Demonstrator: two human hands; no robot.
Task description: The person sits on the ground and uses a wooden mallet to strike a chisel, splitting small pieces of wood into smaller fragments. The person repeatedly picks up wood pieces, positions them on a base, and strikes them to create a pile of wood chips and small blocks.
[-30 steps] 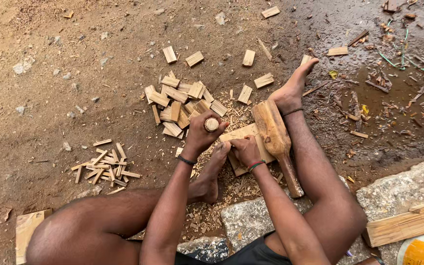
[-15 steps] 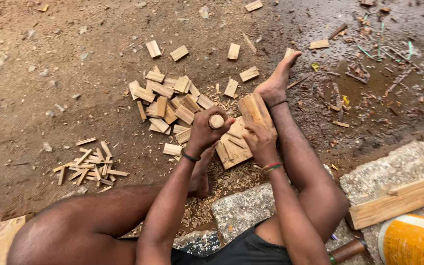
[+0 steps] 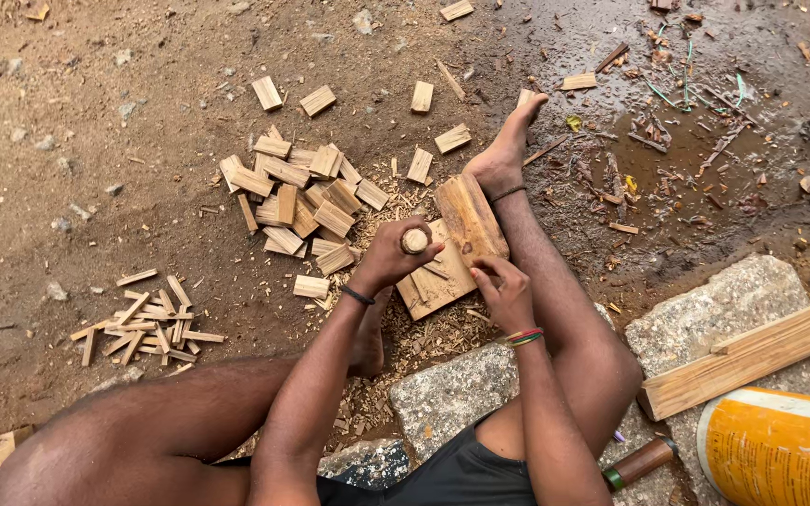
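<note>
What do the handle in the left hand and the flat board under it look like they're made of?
The handle in the left hand looks like bare wood: pale, round cut end. The flat board seems raw, unfinished wood: tan, with grain lines and chips around it.

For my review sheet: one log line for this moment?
left hand: grips handle | right hand: on board | pile: beside

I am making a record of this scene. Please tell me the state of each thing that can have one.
left hand: closed around a wooden handle
right hand: fingers pressing on the wooden board
wooden board: flat on the ground
mallet: lying on the board
wood blocks: piled loosely on the dirt
thin sticks: heaped apart, to the side
</note>
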